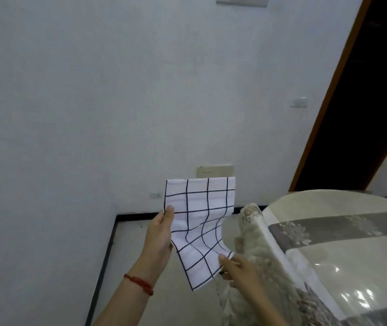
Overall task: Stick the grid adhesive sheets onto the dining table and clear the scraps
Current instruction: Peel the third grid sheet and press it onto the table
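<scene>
Hands hold a white grid adhesive sheet (200, 222) in the air beside the covered tabletop (342, 234): left hand (160, 234) pinching its edge, right hand (239, 270) gripping a lower corner.

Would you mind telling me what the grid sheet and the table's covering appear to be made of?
The grid sheet looks like thin, flexible matte paper or vinyl film: it bends and ripples between the left hand and right hand. The table cover seems to be woven floral cloth, with a glossy clear plastic layer on top, judging by the bright reflections.

both hands raised, fingers pinched
</scene>
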`<state>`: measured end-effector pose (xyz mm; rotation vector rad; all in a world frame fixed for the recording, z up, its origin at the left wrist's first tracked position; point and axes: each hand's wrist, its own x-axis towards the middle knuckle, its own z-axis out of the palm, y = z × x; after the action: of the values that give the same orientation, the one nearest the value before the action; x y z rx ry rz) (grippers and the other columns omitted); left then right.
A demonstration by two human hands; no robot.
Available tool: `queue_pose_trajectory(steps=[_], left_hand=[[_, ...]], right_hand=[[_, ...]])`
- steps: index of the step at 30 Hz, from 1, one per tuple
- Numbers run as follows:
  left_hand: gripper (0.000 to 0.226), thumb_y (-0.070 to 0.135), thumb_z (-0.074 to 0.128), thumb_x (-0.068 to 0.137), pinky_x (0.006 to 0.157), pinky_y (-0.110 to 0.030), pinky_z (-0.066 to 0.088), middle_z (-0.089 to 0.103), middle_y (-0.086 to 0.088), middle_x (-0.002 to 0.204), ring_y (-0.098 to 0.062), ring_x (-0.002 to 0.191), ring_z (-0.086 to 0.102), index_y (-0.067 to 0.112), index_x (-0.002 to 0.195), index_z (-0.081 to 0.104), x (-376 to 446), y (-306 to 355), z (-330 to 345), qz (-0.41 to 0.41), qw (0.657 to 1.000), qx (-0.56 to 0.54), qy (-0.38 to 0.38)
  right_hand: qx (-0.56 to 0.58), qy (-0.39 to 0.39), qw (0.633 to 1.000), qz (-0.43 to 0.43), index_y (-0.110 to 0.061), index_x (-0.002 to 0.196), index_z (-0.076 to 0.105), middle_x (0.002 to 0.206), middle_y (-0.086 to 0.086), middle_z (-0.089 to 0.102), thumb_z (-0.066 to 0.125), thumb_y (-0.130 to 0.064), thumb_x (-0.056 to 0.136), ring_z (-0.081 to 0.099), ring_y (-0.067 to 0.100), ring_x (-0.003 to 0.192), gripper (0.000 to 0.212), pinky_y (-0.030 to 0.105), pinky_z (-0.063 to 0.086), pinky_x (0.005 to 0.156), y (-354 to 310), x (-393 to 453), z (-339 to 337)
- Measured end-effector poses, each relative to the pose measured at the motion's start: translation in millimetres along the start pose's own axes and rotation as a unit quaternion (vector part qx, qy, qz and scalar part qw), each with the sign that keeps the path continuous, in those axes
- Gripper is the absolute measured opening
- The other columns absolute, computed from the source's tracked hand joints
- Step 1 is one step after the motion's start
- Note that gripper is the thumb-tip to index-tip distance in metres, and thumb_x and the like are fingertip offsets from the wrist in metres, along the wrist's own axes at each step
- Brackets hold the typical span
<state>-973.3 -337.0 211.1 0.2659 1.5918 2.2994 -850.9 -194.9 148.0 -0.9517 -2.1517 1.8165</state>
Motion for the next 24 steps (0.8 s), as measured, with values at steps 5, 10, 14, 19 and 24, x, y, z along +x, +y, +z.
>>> queue_pose_trajectory(steps=[5, 10, 14, 19, 24], left_hand=[[0.022, 0.029, 0.042, 0.096, 0.06, -0.003, 0.048, 0.072, 0.024, 0.078, 0.013, 0.076, 0.065, 0.028, 0.091, 0.064, 36, 16, -4, 0.046, 0.995, 0.082, -0.026], [0.024, 0.029, 0.042, 0.095, 0.063, -0.009, 0.052, 0.075, 0.017, 0.088, 0.002, 0.086, 0.068, 0.025, 0.099, 0.065, 76, 20, 0, 0.059, 0.992, 0.108, -0.025], [0.03, 0.03, 0.043, 0.095, 0.071, -0.014, 0.053, 0.071, 0.007, 0.098, -0.007, 0.094, 0.067, 0.015, 0.108, 0.064, 111, 22, 9, 0.059, 0.989, 0.136, 0.005], [0.049, 0.023, 0.052, 0.092, 0.099, -0.033, 0.038, 0.044, -0.011, 0.139, -0.024, 0.127, 0.043, 0.011, 0.137, 0.037, 146, 18, 28, 0.113, 0.941, 0.247, 0.201], [0.026, 0.036, 0.053, 0.089, 0.098, -0.036, 0.047, 0.059, 0.009, 0.113, -0.012, 0.112, 0.055, 0.027, 0.113, 0.055, 161, 14, 68, 0.122, 0.963, 0.227, 0.083]], right_hand=[[0.058, 0.101, 0.983, -0.139, -0.026, 0.134, 0.04, 0.118, -0.005, 0.055, 0.064, -0.034, 0.084, 0.056, 0.01, 0.101, 0.056, 0.025, 0.042, 0.081, -51, 56, -9], [0.137, 0.056, 0.965, -0.216, -0.016, 0.114, 0.062, 0.1, -0.008, 0.069, 0.062, -0.024, 0.086, 0.064, 0.004, 0.097, 0.028, 0.015, 0.053, 0.079, -110, 111, -18], [0.214, -0.02, 0.962, -0.168, -0.014, 0.091, 0.072, 0.086, 0.006, 0.074, 0.062, -0.016, 0.085, 0.068, 0.021, 0.079, 0.011, 0.035, 0.056, 0.073, -139, 146, -20], [0.121, 0.042, 0.953, -0.276, -0.011, 0.063, 0.069, 0.056, -0.004, 0.061, 0.066, -0.018, 0.083, 0.054, 0.007, 0.057, 0.022, 0.02, 0.047, 0.056, -152, 183, -13], [0.027, 0.084, 0.914, -0.397, -0.013, 0.07, 0.07, 0.062, 0.001, 0.064, 0.066, -0.019, 0.084, 0.05, 0.002, 0.055, 0.016, 0.019, 0.041, 0.055, -153, 201, 8]])
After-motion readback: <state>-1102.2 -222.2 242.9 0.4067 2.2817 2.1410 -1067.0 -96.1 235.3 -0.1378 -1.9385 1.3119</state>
